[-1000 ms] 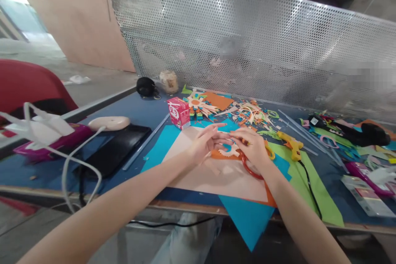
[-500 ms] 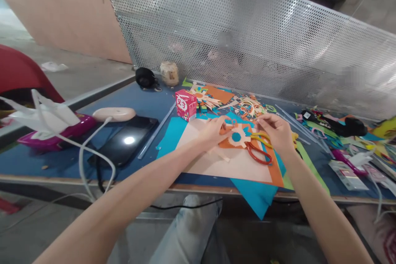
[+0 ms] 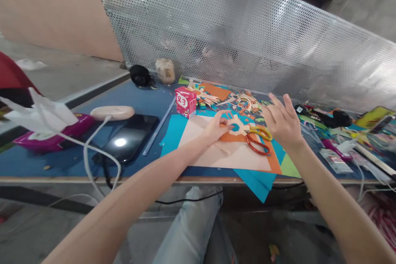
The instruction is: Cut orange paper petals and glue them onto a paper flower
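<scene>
My left hand [image 3: 215,128] rests over the stacked paper, its fingers bent together at the edge of a cream jagged-edged paper cut-out [image 3: 245,122]. What is between those fingertips is hidden. Blue paper shows through the hole of the cut-out, and orange paper [image 3: 230,137] lies under it. My right hand [image 3: 283,123] is raised above the right side of the stack, fingers spread and holding nothing. Just left of it lie scissor handles, a yellow loop [image 3: 262,131] and a red loop [image 3: 257,152]. A large pale sheet [image 3: 204,157] lies beneath.
Paper scraps [image 3: 247,104] are heaped behind the stack, near a pink box [image 3: 185,102]. At left are a black phone [image 3: 136,132], a white cabled device [image 3: 113,112] and a tissue pack [image 3: 55,134]. A perforated metal screen [image 3: 198,20] borders the back. Cluttered craft pieces lie right.
My right hand has lifted from the cut-out and spread its fingers. My left hand stays at the cut-out's left side. The camera view has shifted slightly.
</scene>
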Demonstrator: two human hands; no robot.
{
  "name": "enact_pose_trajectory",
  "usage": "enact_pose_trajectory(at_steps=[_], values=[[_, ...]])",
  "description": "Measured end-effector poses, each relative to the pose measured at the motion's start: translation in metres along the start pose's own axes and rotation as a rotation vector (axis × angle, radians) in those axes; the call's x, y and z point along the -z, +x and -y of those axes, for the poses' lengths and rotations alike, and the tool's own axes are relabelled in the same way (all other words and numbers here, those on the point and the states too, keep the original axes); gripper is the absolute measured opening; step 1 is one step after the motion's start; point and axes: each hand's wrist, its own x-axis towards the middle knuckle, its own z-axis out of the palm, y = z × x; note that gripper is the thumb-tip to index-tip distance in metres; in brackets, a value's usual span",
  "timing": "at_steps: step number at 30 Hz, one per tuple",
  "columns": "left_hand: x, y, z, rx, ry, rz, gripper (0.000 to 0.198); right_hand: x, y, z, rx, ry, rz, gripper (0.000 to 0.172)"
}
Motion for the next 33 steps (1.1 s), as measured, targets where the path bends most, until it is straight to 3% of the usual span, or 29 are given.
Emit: enact_pose_trajectory(at_steps=[2, 5, 8, 10, 11, 13, 15, 16, 18, 21, 23, 28, 33], values=[[0.002, 0.004, 0.003, 0.009, -0.054, -0.048, 0.042, 0.009, -0.006, -0.014, -0.138, -0.212, 0.309, 0.031], [0.005, 0.012, 0.009, 0.025, -0.093, -0.140, 0.035, 0.018, -0.023, -0.017, -0.192, -0.171, 0.641, 0.025], [0.012, 0.019, 0.013, 0.054, -0.068, -0.270, 0.033, 0.039, -0.039, 0.004, -0.052, 0.102, 0.996, 0.009], [0.018, 0.022, 0.014, 0.077, -0.019, -0.331, 0.035, 0.059, -0.044, 0.023, 0.162, 0.554, 1.163, 0.014], [0.021, 0.023, 0.015, 0.085, 0.013, -0.344, 0.036, 0.068, -0.044, 0.030, 0.257, 0.730, 1.077, 0.018], [0.025, 0.023, 0.016, 0.092, 0.080, -0.324, 0.033, 0.076, -0.043, 0.038, 0.285, 0.902, 0.656, 0.018], [0.026, 0.021, 0.017, 0.083, 0.136, -0.260, 0.028, 0.065, -0.041, 0.035, 0.169, 0.703, 0.255, 0.012], [0.025, 0.020, 0.018, 0.074, 0.157, -0.214, 0.026, 0.051, -0.042, 0.031, 0.104, 0.499, 0.149, 0.011], [0.022, 0.018, 0.019, 0.051, 0.196, -0.111, 0.025, 0.016, -0.048, 0.021, 0.117, 0.151, 0.224, 0.018], [0.020, 0.015, 0.021, 0.015, 0.272, -0.002, 0.030, -0.035, -0.065, 0.009, 0.216, 0.074, 0.356, 0.029], [0.020, 0.016, 0.023, 0.002, 0.329, 0.022, 0.030, -0.052, -0.077, 0.005, 0.267, 0.035, 0.408, 0.038], [0.021, 0.017, 0.022, 0.004, 0.415, 0.040, 0.026, -0.043, -0.095, -0.004, 0.339, -0.029, 0.457, 0.038], [0.020, 0.017, 0.019, 0.000, 0.451, 0.046, 0.027, -0.040, -0.094, -0.007, 0.347, -0.039, 0.435, 0.039]])
